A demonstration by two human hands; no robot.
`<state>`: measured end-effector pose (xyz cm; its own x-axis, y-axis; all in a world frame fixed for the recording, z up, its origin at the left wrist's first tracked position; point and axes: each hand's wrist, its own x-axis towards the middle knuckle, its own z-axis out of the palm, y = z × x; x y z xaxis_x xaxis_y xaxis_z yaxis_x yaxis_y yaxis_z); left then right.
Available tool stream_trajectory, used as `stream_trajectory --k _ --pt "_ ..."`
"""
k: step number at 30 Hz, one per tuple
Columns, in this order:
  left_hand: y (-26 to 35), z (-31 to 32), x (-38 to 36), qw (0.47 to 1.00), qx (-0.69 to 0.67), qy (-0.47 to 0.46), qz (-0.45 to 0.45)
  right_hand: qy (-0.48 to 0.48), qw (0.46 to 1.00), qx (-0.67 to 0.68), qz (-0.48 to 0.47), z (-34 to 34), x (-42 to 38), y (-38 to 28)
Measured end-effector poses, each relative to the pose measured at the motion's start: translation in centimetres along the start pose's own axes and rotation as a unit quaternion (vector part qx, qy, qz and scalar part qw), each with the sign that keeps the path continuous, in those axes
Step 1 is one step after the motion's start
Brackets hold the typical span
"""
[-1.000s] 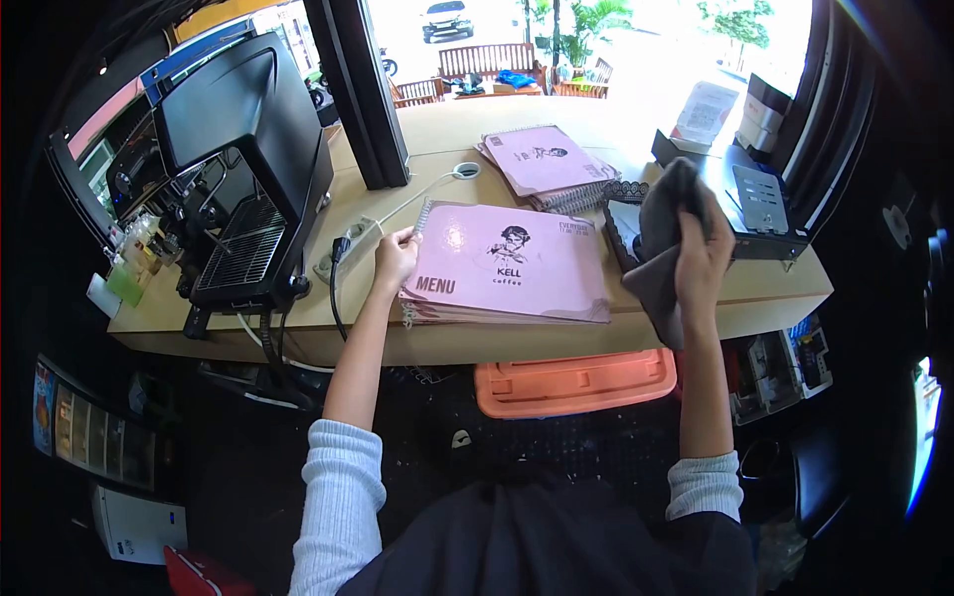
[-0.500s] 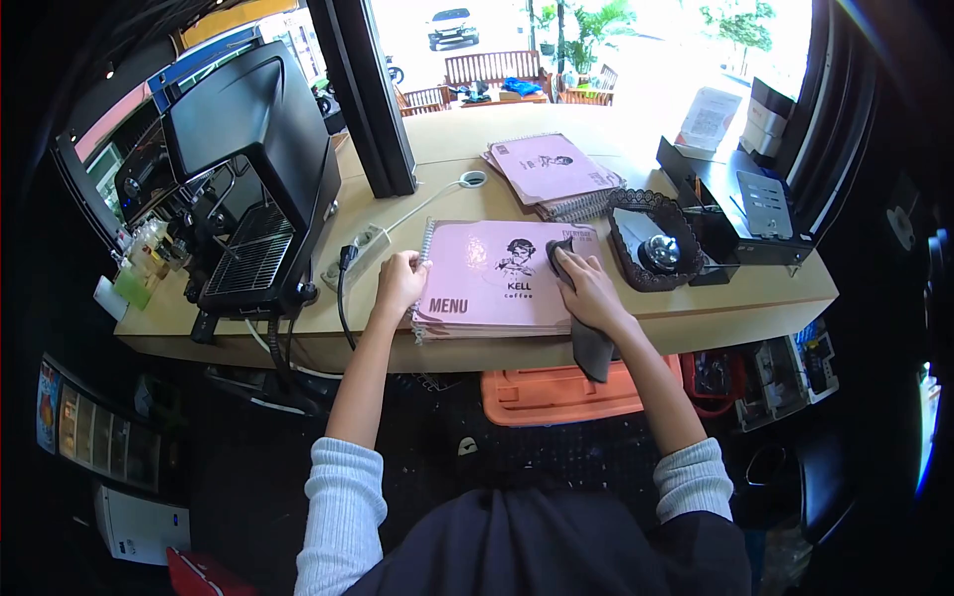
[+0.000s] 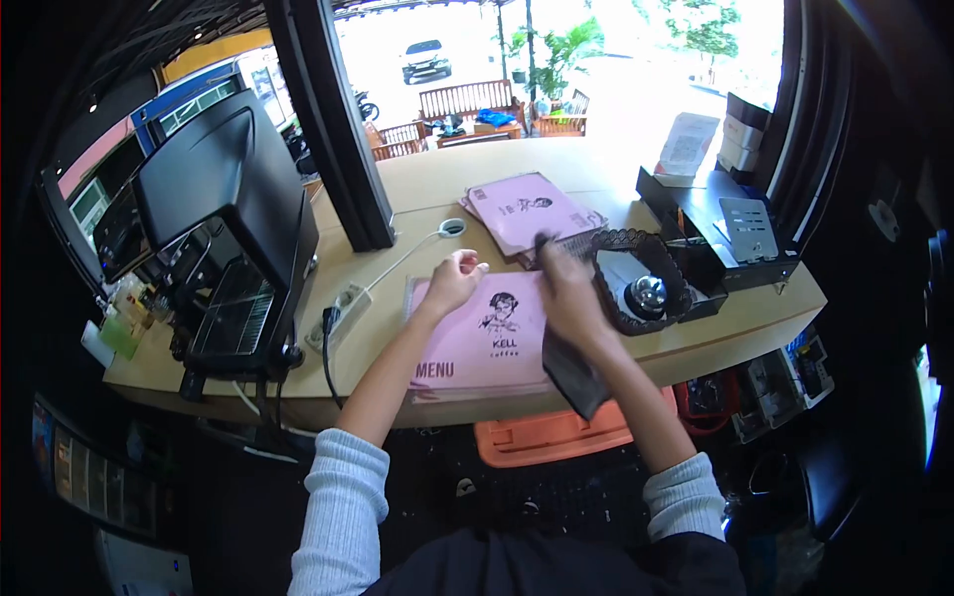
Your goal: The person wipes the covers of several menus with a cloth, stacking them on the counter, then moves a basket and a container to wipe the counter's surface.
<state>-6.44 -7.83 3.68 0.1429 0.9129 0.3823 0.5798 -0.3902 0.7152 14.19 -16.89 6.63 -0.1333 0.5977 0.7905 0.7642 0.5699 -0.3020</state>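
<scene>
A pink menu [image 3: 467, 343], printed with a portrait and "KELL coffee", lies on top of a small stack at the front of the counter. Over its upper left part is my left hand [image 3: 452, 285], fingers loosely curled and nothing visible in them. My right hand [image 3: 573, 298], smeared by motion, is at the menu's right side and grips a dark grey cloth [image 3: 576, 382]. The cloth hangs down past the counter's front edge, and a bit of it shows above the fingers. Behind lies another stack of pink menus [image 3: 532, 209], set at an angle.
A dark lace-edged tray [image 3: 636, 243] with a silver call bell [image 3: 646, 295] stands right of the menus. Farther right is a black organizer [image 3: 735, 243]. To the left are a coffee machine [image 3: 229, 209], a black post [image 3: 338, 139] and a power strip [image 3: 341, 316]. Below sits an orange lid [image 3: 517, 445].
My left hand has let go of the menu's spiral edge and moved inward over its upper part. My right hand has shifted with the cloth toward the menu's top right. The view has tilted up.
</scene>
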Motion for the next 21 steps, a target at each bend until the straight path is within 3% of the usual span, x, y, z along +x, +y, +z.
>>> stream_trajectory --k 2,4,6,8,10,12,13,14,16,21 --pt "-0.4 2.2 3.0 0.999 -0.040 -0.026 0.003 -0.216 0.972 0.007 0.092 2.3 -2.3 0.3" --pt "-0.2 3.8 5.8 0.948 -0.121 -0.182 -0.231 -0.197 0.977 -0.071 0.035 2.9 -4.2 -0.2" --pt "0.2 4.8 7.4 0.940 -0.169 -0.170 -0.242 -0.139 0.988 0.004 0.061 2.9 -4.2 0.1" --pt "2.3 4.5 7.9 0.899 -0.225 -0.134 -0.351 -0.155 0.986 -0.005 0.068 2.7 -4.2 0.2" --pt "0.2 5.3 9.3 0.908 -0.215 -0.145 -0.328 -0.173 0.982 -0.009 0.071 2.6 -4.2 0.2" --pt "-1.0 5.3 10.2 0.893 -0.247 -0.230 -0.297 -0.142 0.987 0.016 0.079 2.7 -4.1 0.2" --pt "-1.1 5.3 10.7 0.858 -0.348 -0.245 -0.287 -0.143 0.986 0.015 0.080 2.7 -4.1 0.2" --pt "-1.2 5.4 11.1 0.859 -0.346 -0.246 -0.286 -0.140 0.987 0.015 0.081 2.7 -4.0 0.2" --pt "0.6 4.5 11.2 0.795 -0.544 -0.166 -0.213 -0.148 0.983 0.036 0.100 2.2 -3.7 -0.1" --pt "5.2 1.8 6.5 0.770 -0.613 -0.115 -0.132 -0.070 0.991 0.068 0.097 1.6 -3.2 -0.6"
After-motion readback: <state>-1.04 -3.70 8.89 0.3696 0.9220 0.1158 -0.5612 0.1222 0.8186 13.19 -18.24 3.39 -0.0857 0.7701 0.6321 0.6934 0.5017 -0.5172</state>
